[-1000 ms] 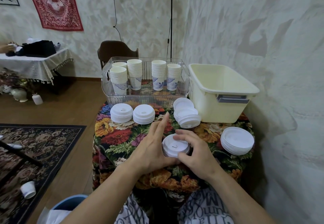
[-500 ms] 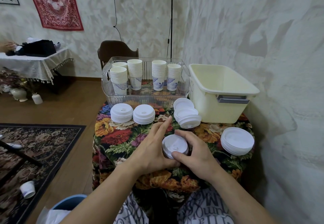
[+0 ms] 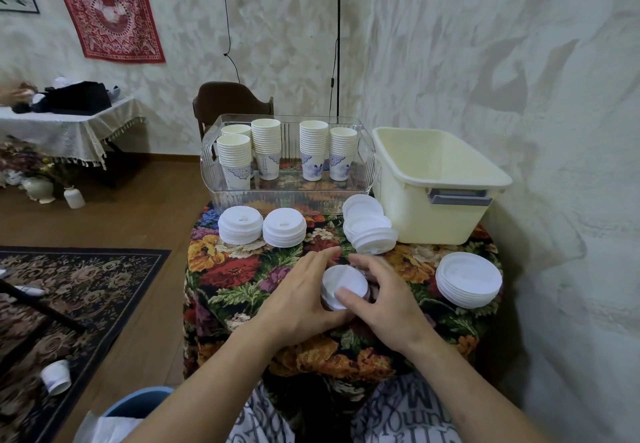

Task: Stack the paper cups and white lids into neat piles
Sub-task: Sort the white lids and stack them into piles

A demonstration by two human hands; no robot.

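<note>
Hands: left (image 3: 300, 298) and right (image 3: 382, 298) curled around lid stack (image 3: 343, 285).

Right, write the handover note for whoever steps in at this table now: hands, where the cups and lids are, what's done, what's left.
Left hand and right hand: both cupped round the small lid pile at the table's middle, right thumb on top.
Cups: five cup stacks stand in the clear bin. One loose cup lies on the rug.
Lids: two neat lid piles in front of the bin; a flat pile at the right edge.
Left: the slumped lid pile beside the cream tub needs squaring; finish the held pile; fetch the loose cup.
</note>
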